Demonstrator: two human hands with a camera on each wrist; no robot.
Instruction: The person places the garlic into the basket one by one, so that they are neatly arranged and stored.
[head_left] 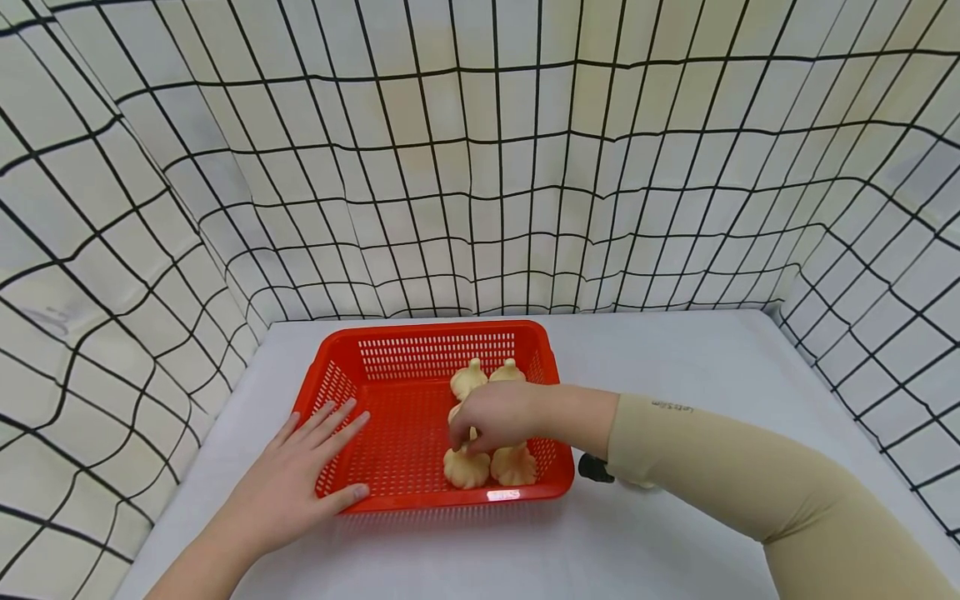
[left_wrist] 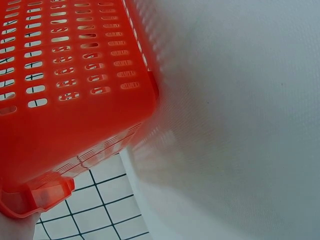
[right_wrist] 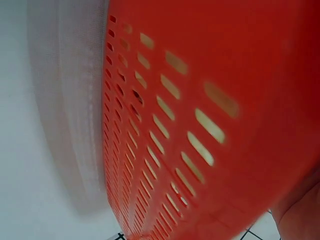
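Note:
A red plastic basket (head_left: 397, 500) with slotted walls stands on the white table. In its right part sit several pale, ribbed, garlic-like bulbs with short stems, two at the back, including a back-left bulb (head_left: 468, 380), and two at the front, including a front-right bulb (head_left: 514, 467). My right hand (head_left: 498, 415) reaches over the right rim, its fingers curled down at the stem of the front-left bulb (head_left: 467, 470), which they seem to pinch. Bulbs beneath that hand are partly hidden. My left hand (head_left: 296, 479) lies with spread, straight fingers on the basket's left rim.
Black netting (head_left: 510, 196) over white sheeting surrounds the table (head_left: 675, 358) at the back and sides. Right of the basket, a small black object (head_left: 595, 468) lies partly under my right sleeve (head_left: 720, 462). Both wrist views mostly show the basket's outer wall (left_wrist: 75, 120).

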